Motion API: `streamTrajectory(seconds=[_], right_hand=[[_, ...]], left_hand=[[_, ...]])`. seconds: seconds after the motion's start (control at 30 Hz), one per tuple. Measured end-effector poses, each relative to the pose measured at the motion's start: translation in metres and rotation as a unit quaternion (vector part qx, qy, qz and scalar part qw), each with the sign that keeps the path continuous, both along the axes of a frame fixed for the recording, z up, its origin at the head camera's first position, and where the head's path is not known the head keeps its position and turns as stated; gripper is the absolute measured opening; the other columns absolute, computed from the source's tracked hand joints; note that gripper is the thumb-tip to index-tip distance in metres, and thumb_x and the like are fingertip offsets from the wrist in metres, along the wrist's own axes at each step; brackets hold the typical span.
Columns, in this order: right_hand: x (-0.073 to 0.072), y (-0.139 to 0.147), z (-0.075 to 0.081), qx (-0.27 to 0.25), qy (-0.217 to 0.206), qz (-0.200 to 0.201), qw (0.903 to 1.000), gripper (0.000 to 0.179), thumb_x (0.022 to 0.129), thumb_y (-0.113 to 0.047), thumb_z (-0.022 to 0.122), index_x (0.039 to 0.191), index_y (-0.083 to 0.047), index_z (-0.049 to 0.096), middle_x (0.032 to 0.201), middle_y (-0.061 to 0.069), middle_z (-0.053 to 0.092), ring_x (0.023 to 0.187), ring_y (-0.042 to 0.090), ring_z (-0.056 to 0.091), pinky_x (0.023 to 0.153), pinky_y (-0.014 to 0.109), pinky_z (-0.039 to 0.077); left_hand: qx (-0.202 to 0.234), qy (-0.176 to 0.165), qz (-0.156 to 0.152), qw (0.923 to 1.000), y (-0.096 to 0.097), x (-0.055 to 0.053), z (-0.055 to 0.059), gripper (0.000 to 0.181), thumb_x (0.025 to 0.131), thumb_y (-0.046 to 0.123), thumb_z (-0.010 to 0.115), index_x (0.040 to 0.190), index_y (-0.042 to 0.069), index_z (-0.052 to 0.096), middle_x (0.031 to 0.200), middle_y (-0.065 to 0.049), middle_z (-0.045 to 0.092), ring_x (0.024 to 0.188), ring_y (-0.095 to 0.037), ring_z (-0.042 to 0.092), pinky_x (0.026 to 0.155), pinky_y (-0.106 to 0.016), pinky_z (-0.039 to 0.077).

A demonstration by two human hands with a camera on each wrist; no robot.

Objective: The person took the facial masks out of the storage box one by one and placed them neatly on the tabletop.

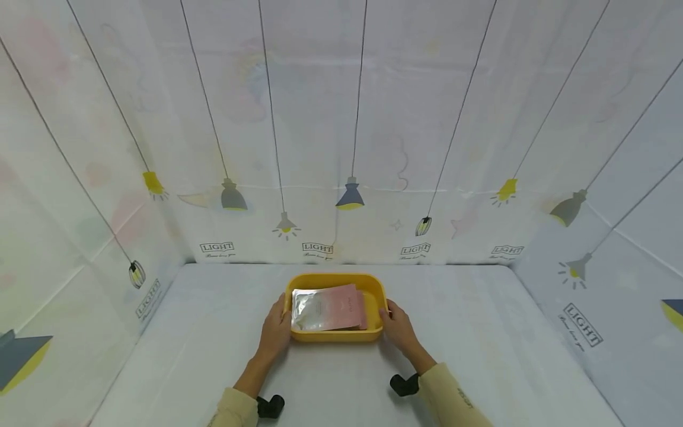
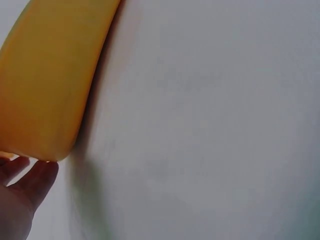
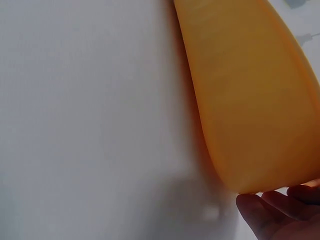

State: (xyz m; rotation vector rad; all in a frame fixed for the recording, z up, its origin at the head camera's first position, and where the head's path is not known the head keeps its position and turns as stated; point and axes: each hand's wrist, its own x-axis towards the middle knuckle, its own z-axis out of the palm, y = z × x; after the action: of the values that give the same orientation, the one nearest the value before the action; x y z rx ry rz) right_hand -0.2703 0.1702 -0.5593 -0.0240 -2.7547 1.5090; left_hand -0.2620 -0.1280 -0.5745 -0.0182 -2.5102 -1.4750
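Observation:
A yellow plastic tray (image 1: 336, 337) with rounded corners sits on the white table, in the middle of the head view. Flat, shiny pink-and-silver sachets (image 1: 328, 308) lie inside it, overlapping, toward its left side. My left hand (image 1: 275, 329) grips the tray's left end, and my right hand (image 1: 399, 330) holds the right end with the thumb at the rim. From the left wrist, the tray's outer wall (image 2: 55, 80) shows with fingertips (image 2: 44, 175) against its end. The right wrist view likewise has the wall (image 3: 250, 100) above the fingertips (image 3: 250, 205).
A white cloth covers the table (image 1: 213, 332). Behind and to both sides stand white curtain walls (image 1: 341, 118) printed with hanging lamps. Black wrist mounts (image 1: 271, 407) stick out near both cream sleeves (image 1: 450, 397).

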Motion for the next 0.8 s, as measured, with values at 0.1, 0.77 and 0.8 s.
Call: streamTrajectory(seconds=[0.1,0.77,0.8], right_hand=[[-0.001,-0.013,-0.001,-0.006,0.001,0.012,0.9999,0.043,0.101,-0.015,0.045,0.139,0.006,0.046,0.133,0.023,0.058,0.108,0.029,0.06,0.091,0.045,0.052],[-0.007,-0.085,0.002,-0.021,0.0,0.062,0.9979,0.047,0.101,-0.016,0.046,0.142,0.007,0.04,0.143,0.025,0.049,0.127,0.038,0.051,0.104,0.053,0.044],[-0.007,-0.086,0.002,-0.023,0.001,0.063,0.9977,0.047,0.101,-0.016,0.046,0.142,0.008,0.04,0.143,0.026,0.048,0.127,0.038,0.051,0.104,0.054,0.044]], left_hand=[[0.003,-0.003,0.008,1.0,-0.013,0.003,0.0,0.053,0.098,0.01,0.04,0.148,-0.006,0.033,0.146,-0.026,0.045,0.137,-0.04,0.042,0.113,-0.054,0.032],[0.01,-0.041,0.04,0.9983,-0.08,0.011,0.011,0.054,0.101,0.013,0.031,0.153,-0.002,0.023,0.155,-0.024,0.031,0.146,-0.038,0.027,0.12,-0.052,0.02],[0.011,-0.041,0.041,0.9983,-0.082,0.011,0.011,0.054,0.101,0.013,0.03,0.152,-0.002,0.023,0.155,-0.025,0.031,0.146,-0.039,0.026,0.12,-0.052,0.02]])
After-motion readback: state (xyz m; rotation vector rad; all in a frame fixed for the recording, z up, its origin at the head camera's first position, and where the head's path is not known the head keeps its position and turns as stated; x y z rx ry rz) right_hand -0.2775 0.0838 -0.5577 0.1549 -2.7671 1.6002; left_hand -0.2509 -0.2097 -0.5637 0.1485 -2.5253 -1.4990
